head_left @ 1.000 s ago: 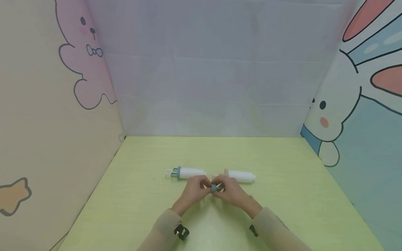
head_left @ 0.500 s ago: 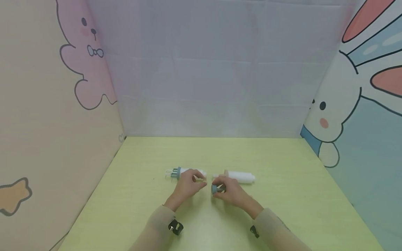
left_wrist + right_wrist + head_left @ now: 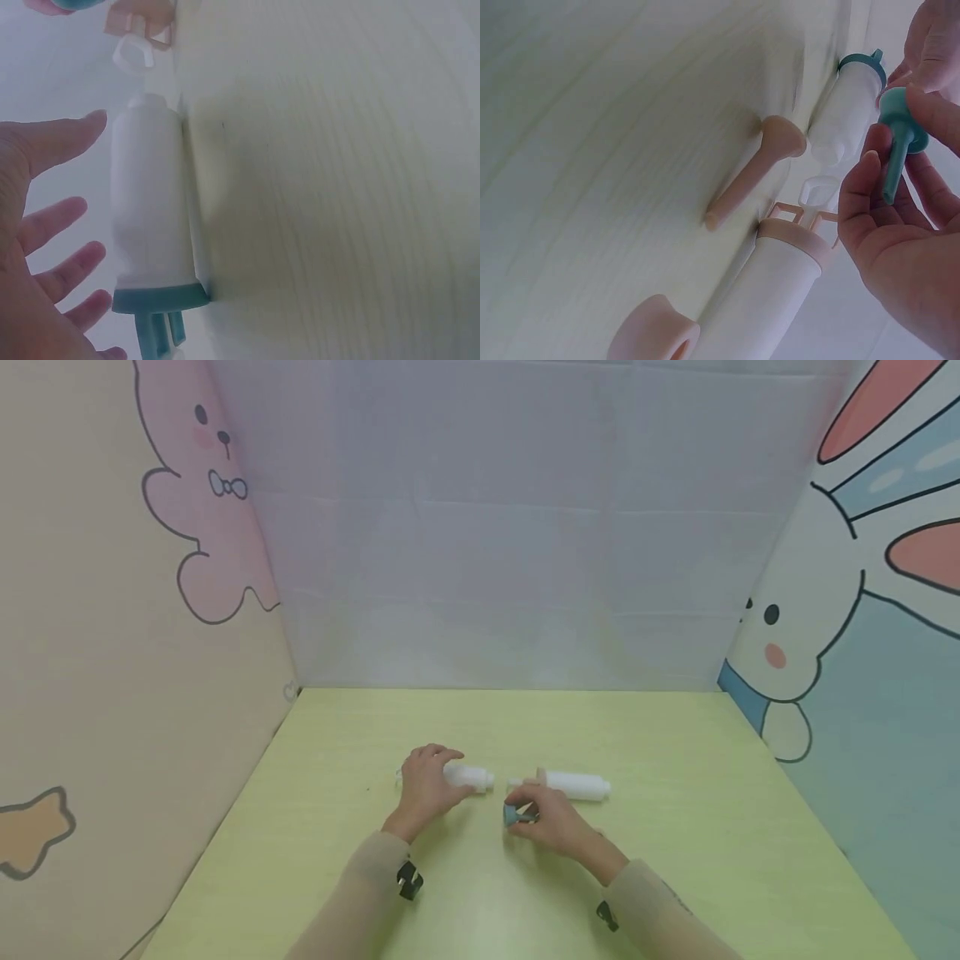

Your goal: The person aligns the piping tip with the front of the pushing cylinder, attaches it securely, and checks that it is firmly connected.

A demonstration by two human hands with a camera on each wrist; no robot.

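Left hand over the blue-capped tube, right hand pinching a small blue plug.

The left hand point(image 3: 424, 783) hovers above the blue-capped tube point(image 3: 150, 210) with fingers spread and straight, gripping nothing; from the head view I can't quite tell whether the palm touches it. That tube lies on the table point(image 3: 675, 827) with its long axis running left to right, blue cap at the left end under the hand, bare end point(image 3: 480, 777) pointing right. The right hand point(image 3: 551, 822) sits just right of that bare end and a little nearer the person, thumb and fingers pinched on the plug point(image 3: 898, 131), stem down. A second tube point(image 3: 576, 783), pink-capped, lies in line beyond the right hand, with a pink peg point(image 3: 746, 176) beside it.
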